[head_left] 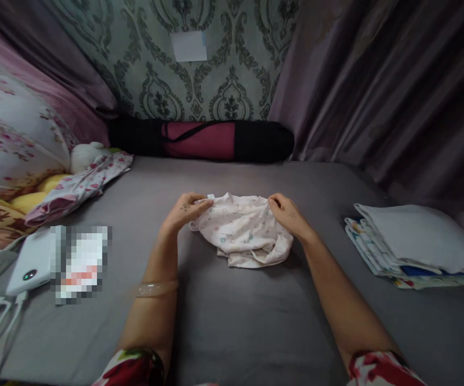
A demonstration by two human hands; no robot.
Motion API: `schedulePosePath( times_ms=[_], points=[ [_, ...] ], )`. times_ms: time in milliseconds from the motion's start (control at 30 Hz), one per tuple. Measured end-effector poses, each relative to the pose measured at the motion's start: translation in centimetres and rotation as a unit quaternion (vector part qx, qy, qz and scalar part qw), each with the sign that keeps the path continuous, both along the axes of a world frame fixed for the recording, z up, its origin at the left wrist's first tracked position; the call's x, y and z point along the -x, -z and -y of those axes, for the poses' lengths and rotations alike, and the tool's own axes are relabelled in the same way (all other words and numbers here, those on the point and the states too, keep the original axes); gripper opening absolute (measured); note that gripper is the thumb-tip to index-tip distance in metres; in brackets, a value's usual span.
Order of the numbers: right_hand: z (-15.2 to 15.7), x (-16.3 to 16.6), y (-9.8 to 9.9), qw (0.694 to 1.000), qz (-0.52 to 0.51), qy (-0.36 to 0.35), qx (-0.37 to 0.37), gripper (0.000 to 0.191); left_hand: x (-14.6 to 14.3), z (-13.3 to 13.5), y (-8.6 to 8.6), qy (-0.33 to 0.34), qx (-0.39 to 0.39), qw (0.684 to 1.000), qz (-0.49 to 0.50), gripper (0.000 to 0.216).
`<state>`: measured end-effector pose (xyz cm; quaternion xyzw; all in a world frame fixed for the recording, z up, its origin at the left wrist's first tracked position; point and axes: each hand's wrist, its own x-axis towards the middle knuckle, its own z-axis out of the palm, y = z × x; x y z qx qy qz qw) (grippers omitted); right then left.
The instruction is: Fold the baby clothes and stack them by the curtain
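Note:
A small white baby garment [242,229] with a faint coloured print lies bunched on the grey bed sheet [236,321] in the middle. My left hand [186,210] pinches its far left corner, near a small white label. My right hand [286,213] pinches the far right corner. Both hands are closed on the cloth, holding its top edge stretched between them. A pale bangle sits on my left wrist.
A stack of folded cloths [419,244] lies at the right. A floral garment [81,185] and pillows lie at the left, with a white power bank [29,265] and cables. A black and pink rolled bag [202,140] lies along the wall. Curtains hang on the right.

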<state>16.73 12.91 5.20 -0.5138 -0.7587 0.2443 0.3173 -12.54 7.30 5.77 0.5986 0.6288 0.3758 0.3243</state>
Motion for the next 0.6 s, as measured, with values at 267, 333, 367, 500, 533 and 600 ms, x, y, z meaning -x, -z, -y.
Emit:
schedulePosePath(
  times_ms=[267, 333, 367, 500, 533, 600],
  points=[
    [0.5, 0.4, 0.1, 0.999, -0.017, -0.043, 0.002, 0.033, -0.3, -0.2, -0.7, 0.04, -0.077, 0.968, -0.236, 0.029],
    [0.5, 0.3, 0.0, 0.999, -0.023, -0.049, 0.003, 0.028, -0.3, -0.1, -0.7, 0.047, -0.08, 0.967, -0.235, 0.026],
    [0.5, 0.3, 0.0, 0.998, -0.026, -0.049, -0.005, 0.026, -0.4, -0.1, -0.7, 0.048, -0.085, 0.966, -0.238, 0.025],
    [0.5, 0.4, -0.5, 0.997, -0.022, -0.047, -0.052, 0.025, -1.0, -0.1, -0.9, 0.038, -0.086, 0.963, -0.252, 0.022],
    [0.6, 0.5, -0.7, 0.997, -0.02, -0.047, -0.061, 0.025, -1.1, -0.1, -1.0, 0.033, -0.078, 0.965, -0.247, 0.023],
    [0.6, 0.5, -0.9, 0.997, -0.016, -0.044, -0.069, 0.026, -1.5, -0.2, -1.2, 0.021, -0.064, 0.972, -0.223, 0.023]
  ],
)
